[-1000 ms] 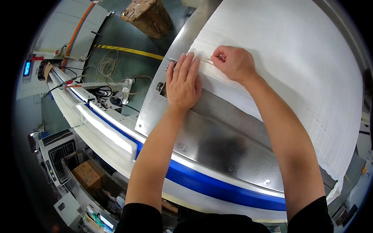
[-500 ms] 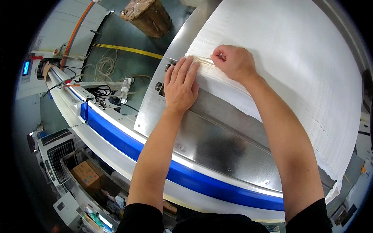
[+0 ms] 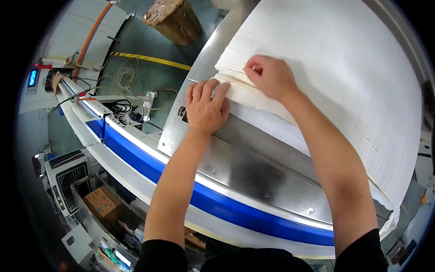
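Observation:
A wide white pleated cloth (image 3: 335, 68), stacked in layers, covers most of a metal table (image 3: 253, 154). Along its near left side a cream folded strip (image 3: 247, 96) lies apart from the top layer, with a narrow gap between them. My left hand (image 3: 206, 106) rests at the strip's left end, fingers bent and spread, the index fingertip touching the cloth. Over the top layer, beside the gap, my right hand (image 3: 272, 77) is closed with thumb and forefinger curled together. Whatever it pinches, if anything, is hidden.
A blue-and-white rail (image 3: 231, 211) runs along the table's near edge. Beyond the table's left side stand a brown wrapped bin (image 3: 174, 22) and coiled cable (image 3: 124, 77) on the floor. A cardboard box (image 3: 99, 203) sits in a crate at the lower left.
My left hand has shifted slightly left and down, its fingers more bent. The cream strip has come nearer to me, opening the gap. My right hand has barely moved.

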The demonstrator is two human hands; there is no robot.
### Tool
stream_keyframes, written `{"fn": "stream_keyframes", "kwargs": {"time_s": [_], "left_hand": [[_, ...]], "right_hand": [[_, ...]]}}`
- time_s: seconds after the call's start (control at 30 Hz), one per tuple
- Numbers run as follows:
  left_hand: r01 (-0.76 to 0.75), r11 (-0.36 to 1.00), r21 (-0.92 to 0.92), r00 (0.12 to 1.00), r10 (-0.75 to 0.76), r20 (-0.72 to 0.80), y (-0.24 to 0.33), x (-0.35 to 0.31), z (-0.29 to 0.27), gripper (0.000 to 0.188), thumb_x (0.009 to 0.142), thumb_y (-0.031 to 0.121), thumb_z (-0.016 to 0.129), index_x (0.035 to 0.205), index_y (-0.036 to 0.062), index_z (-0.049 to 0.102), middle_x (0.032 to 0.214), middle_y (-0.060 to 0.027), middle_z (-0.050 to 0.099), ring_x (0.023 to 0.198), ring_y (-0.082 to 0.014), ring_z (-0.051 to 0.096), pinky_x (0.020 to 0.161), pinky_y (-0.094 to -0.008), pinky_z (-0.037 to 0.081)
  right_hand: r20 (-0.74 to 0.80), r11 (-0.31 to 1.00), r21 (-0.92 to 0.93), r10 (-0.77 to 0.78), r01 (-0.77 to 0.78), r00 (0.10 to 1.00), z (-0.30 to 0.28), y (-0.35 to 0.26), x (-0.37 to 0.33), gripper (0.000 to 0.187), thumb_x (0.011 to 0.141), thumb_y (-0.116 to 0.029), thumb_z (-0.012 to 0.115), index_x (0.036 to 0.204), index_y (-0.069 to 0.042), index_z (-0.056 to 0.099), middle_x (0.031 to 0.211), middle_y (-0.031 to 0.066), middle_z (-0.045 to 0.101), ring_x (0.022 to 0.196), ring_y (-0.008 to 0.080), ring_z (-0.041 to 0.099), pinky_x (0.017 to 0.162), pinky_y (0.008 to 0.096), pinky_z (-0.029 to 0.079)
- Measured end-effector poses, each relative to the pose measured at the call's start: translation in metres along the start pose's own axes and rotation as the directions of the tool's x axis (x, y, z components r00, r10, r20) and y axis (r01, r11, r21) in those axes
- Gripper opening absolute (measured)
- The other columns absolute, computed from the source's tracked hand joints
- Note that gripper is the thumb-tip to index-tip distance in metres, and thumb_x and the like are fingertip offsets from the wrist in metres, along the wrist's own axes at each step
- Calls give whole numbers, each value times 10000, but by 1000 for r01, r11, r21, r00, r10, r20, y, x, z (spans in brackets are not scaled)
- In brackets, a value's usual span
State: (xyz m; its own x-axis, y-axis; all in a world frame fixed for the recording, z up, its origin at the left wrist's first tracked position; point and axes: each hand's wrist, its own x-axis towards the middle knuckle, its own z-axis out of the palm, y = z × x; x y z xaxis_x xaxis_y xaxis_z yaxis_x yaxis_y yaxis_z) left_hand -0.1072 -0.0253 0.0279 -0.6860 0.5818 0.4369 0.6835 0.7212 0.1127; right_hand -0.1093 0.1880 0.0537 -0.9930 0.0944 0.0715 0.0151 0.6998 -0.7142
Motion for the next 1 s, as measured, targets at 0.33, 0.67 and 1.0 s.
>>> {"fn": "stream_keyframes", "kwargs": {"time_s": [0.33, 0.67, 1.0], "left_hand": [[-321, 946, 55, 683, 191, 705, -22, 49, -33, 479, 721, 148, 690, 1177, 101, 552, 1206, -111, 578, 1173, -262, 536, 1053, -417, 348], [-620, 711, 331, 471, 0, 882, 45, 85, 9, 265, 789, 219, 690, 1017, 86, 712, 1026, -132, 681, 985, -323, 646, 895, -419, 494], [-226, 861, 456, 645, -219, 732, -52, 67, 48, 185, 859, 7, 566, 1004, 39, 677, 1008, -173, 670, 961, -317, 641, 795, -394, 515]], "right_hand": [[-237, 874, -385, 218, -298, 947, -75, 50, -208, 270, 921, -319, 568, 862, -83, 684, 795, 105, 666, 759, 314, 632, 751, 445, 483], [-576, 416, -562, 423, -715, 699, -300, 243, -499, 559, 981, -441, 435, 640, -78, 689, 658, 124, 669, 640, 318, 646, 939, 510, 413], [-474, 99, -588, 762, -803, 441, -458, 368, -669, 639, 1018, -481, 242, 930, -64, 718, 980, 121, 707, 1010, 272, 644, 1144, 467, 220]]}}
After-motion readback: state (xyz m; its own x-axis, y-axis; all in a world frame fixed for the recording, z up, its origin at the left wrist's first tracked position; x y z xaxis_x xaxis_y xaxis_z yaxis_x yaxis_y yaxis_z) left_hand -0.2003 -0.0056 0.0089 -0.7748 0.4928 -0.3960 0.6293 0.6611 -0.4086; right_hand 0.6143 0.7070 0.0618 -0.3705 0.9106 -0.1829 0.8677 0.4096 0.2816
